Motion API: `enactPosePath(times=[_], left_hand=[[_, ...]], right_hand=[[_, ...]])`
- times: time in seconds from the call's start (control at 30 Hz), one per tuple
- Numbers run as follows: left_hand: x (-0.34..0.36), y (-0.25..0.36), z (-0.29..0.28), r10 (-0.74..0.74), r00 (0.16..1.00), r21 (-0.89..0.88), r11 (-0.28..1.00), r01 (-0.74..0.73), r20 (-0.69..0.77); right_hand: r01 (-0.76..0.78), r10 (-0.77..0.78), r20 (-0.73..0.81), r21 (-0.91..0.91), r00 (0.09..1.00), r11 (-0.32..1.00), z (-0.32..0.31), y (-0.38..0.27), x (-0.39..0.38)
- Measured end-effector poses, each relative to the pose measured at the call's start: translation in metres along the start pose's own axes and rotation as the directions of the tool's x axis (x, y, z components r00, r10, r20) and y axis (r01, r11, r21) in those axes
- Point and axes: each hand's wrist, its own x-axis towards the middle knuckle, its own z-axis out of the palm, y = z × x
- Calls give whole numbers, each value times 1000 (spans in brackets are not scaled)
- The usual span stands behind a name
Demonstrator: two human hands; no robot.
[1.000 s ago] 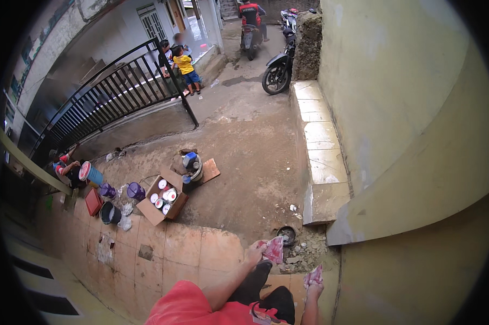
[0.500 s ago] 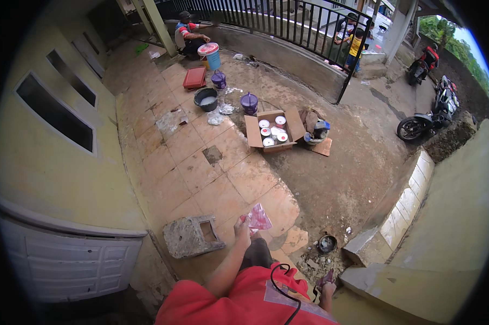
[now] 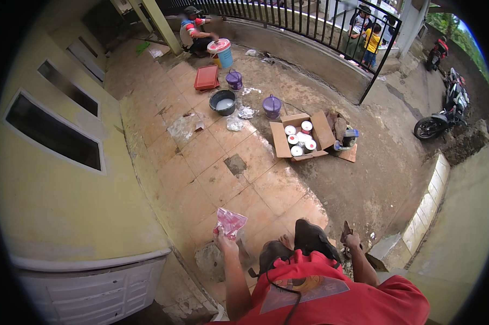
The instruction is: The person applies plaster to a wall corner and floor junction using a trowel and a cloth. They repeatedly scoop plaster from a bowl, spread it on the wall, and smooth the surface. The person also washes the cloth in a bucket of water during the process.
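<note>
In my left hand (image 3: 226,241), held up over the tiles at lower centre, is a pink, flat, wedge-shaped scraper (image 3: 231,222) smeared with white. The fingers wrap round its narrow end. My right hand (image 3: 352,240), to the right of my knees, is closed on a small dark scraper-like tool (image 3: 345,232) with its tip pointing up; its exact kind is unclear. A rough grey concrete block (image 3: 209,261) is partly hidden behind my left forearm. My bent legs (image 3: 312,236) are between the two hands.
Ahead stands an open cardboard box (image 3: 280,142) of white-lidded cans. Beyond are purple buckets (image 3: 271,106), a black basin (image 3: 222,102) and a red tray (image 3: 206,78). A person (image 3: 196,32) squats by a blue bucket (image 3: 221,54). A motorcycle (image 3: 445,111) stands right; a yellow wall (image 3: 49,179) runs left.
My view and body have shifted, so the scene sits further right. The left hand with the pink scraper is now further left, over the block; the right hand has come up and forward with its tool.
</note>
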Motion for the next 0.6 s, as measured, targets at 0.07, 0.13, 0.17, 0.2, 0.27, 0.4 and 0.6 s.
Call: enactPosePath(times=[0.07,0.13,0.17,0.2,0.27,0.4,0.6], left_hand=[[24,4,-3,-9,999,32,999,10,-50],[50,3,-9,-22,998,70,997,26,-60],[69,-2,-18,-26,999,94,995,30,-45],[85,-4,-18,-27,999,111,993,31,-38],[117,-20,-7,103,995,349,932,-98,5],[170,7,55,-32,997,4,999,33,-69],[246,88,97,204,962,9,978,-206,-180]], right_hand=[[77,-79,-3,-163,997,984,37,-74,11],[62,-62,3,-139,998,988,65,-117,17],[72,-70,19,-129,997,989,84,-138,23],[14,-11,24,-131,1000,991,99,-151,33],[-91,97,31,-155,995,984,126,-169,60],[318,-17,343,-849,939,422,164,-190,92],[38,167,195,-752,967,658,252,-353,137]])
